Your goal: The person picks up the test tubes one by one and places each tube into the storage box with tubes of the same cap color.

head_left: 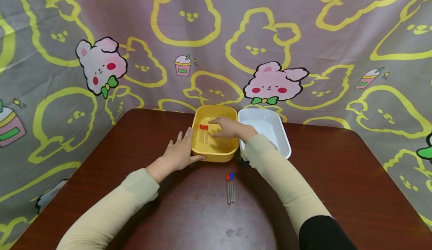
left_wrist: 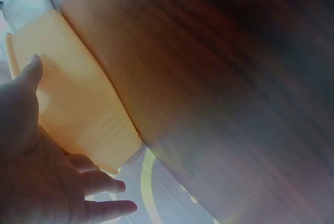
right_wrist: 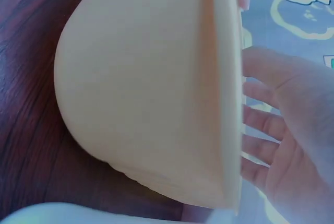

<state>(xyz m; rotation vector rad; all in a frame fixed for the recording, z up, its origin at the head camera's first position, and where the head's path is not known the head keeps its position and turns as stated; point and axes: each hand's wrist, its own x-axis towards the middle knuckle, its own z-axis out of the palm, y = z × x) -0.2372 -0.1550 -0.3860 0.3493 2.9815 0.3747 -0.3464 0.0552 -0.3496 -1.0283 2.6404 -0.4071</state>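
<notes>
My left hand rests with spread fingers along the left side of the yellow plastic bin, its thumb at the near rim. The left wrist view has this thumb against the bin's outer wall. My right hand reaches over the bin's right side, fingers apart and nothing between them. In the right wrist view its fingers go behind the rim, tips hidden. Three clear test tubes with red caps lie side by side inside, left of these fingers. Nearer me on the table lie a red-capped tube and a blue-capped tube.
A white bin stands right beside the yellow one, partly covered by my right sleeve. A small dark object shows beneath that forearm. The brown table ends at a patterned cloth hanging at the back and sides.
</notes>
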